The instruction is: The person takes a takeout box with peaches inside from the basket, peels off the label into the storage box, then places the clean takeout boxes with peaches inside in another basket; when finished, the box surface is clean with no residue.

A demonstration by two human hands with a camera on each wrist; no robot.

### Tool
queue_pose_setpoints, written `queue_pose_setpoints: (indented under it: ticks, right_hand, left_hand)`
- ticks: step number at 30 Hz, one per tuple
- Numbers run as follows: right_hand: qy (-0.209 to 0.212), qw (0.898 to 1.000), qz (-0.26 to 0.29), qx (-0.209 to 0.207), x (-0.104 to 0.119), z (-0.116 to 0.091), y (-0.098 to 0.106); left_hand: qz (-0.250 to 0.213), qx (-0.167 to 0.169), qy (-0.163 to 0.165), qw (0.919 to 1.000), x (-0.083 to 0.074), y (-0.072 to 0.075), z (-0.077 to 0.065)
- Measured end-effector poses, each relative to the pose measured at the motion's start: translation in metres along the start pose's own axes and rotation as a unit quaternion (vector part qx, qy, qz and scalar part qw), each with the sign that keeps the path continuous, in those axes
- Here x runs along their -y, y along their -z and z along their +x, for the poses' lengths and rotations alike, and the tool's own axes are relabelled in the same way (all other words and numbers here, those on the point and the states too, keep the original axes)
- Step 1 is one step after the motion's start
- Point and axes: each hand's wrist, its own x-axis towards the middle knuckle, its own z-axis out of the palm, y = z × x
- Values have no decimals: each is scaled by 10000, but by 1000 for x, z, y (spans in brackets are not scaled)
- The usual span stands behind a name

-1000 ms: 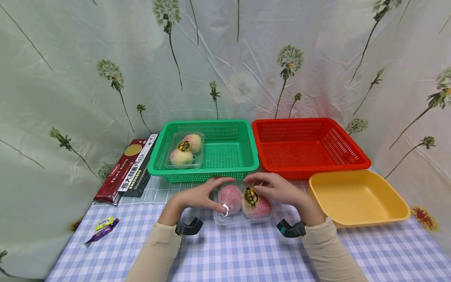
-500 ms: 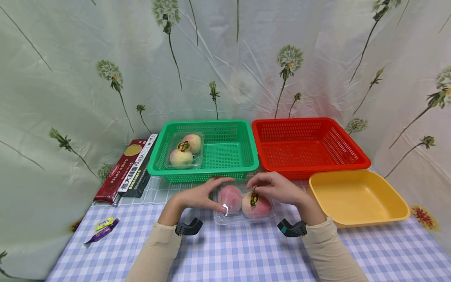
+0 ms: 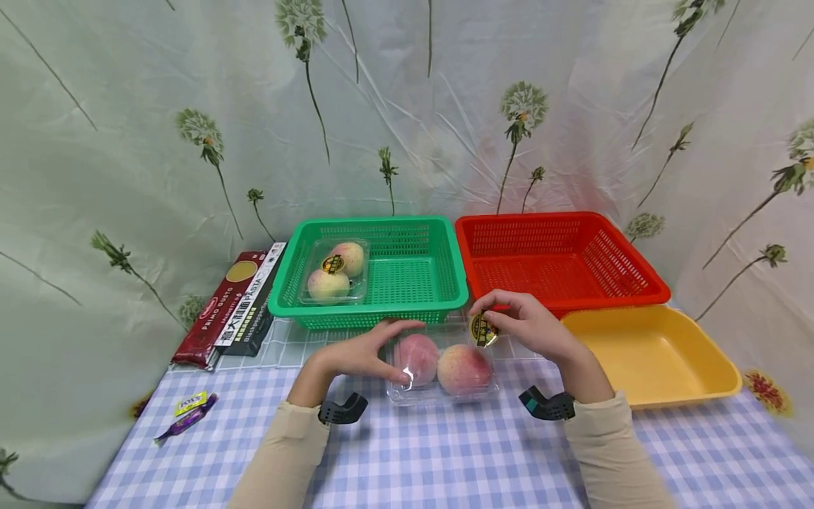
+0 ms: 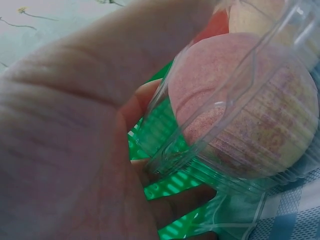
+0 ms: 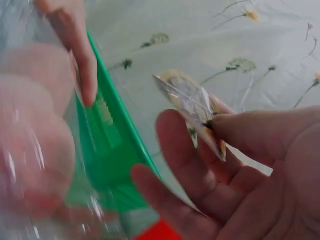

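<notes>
A clear plastic fruit box [image 3: 441,401] lies on the table with two peaches [image 3: 416,359] inside. My left hand [image 3: 362,353] grips its left end, thumb at the front and fingers along the back. In the left wrist view that hand's thumb [image 4: 125,55] crosses above the box, beside a peach [image 4: 245,110]. My right hand [image 3: 531,329] pinches a round black and gold sticker [image 3: 483,329] between thumb and fingers, above the box's back right corner and apart from it. The right wrist view shows the sticker [image 5: 187,97] nearly edge-on.
Behind stand a green basket [image 3: 369,311] holding another box of peaches [image 3: 332,272], and a red basket [image 3: 566,304]. A yellow tub [image 3: 642,353] sits at the right. Pasta packs [image 3: 222,307] and wrapped sweets [image 3: 186,417] lie at the left.
My right hand has peeled the sticker off the box lid and moved right and slightly back with it. My left hand has stayed at the box's left end.
</notes>
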Motion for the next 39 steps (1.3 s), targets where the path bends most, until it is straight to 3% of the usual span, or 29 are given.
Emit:
queue_pose_setpoints:
  ticks: [9,16,22,31,39]
  right_hand:
    - [-201,9914,-1174,-546,13,-27,39]
    - [-158,9798,-1674,-1081,4,-64,76]
    - [-691,9735,-2042,-765,-7,-81,98]
    - [-1523,9631,-2213,-169,-25,-94,112]
    - [-1712,9677,-1846,130,-52,-98,117]
  left_hand:
    - [-12,-12,-88,10000,2,-1,0]
    - [-29,83,-90,9999,2,-1,5]
    - [-21,2,-137,9999,0,0,1]
    - [-436,-294,-787,9955,3,-1,10]
    - [-991,-528,-550,9922,5,-5,11]
